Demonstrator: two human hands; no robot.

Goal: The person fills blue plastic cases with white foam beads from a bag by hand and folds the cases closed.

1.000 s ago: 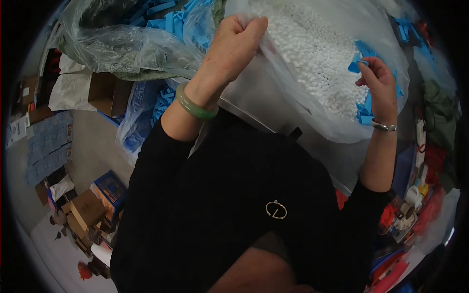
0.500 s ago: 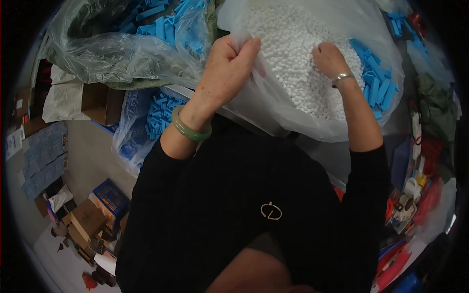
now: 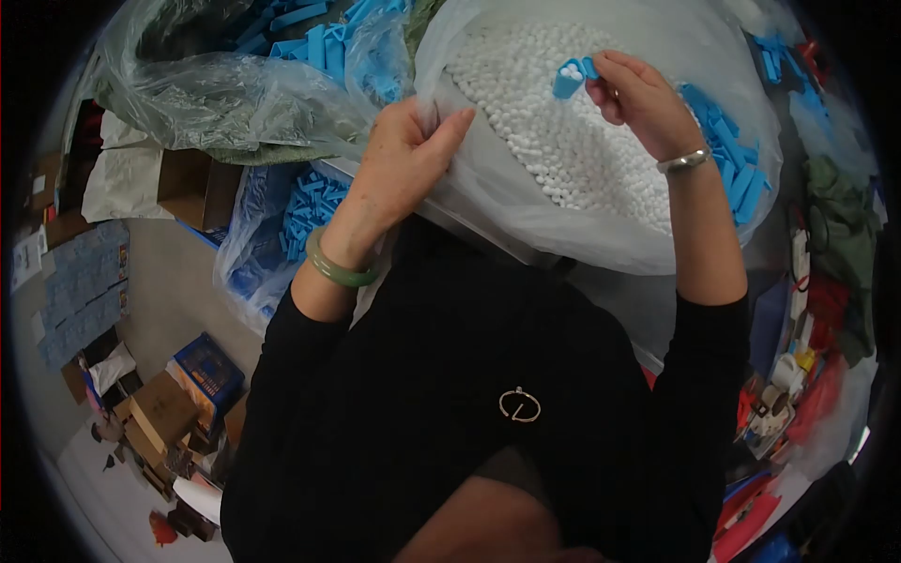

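My right hand pinches a small blue plastic scoop-like piece and holds it above a heap of small white balls. A few white balls sit in the open end of this piece. The heap lies inside a large clear plastic bag. Along the bag's right side rest several loose blue plastic pieces. Closed on the bag's near left edge is my left hand, thumb pressed against the folded film.
Another plastic bag with larger blue pieces lies at upper left. Below it, a lined bin holds many short blue pieces. A cardboard box stands to the left. Dark green cloth hangs at right.
My right hand has risen out of the white balls and now shows the blue piece with balls in it. My left hand, still on the bag edge, has shifted down and left.
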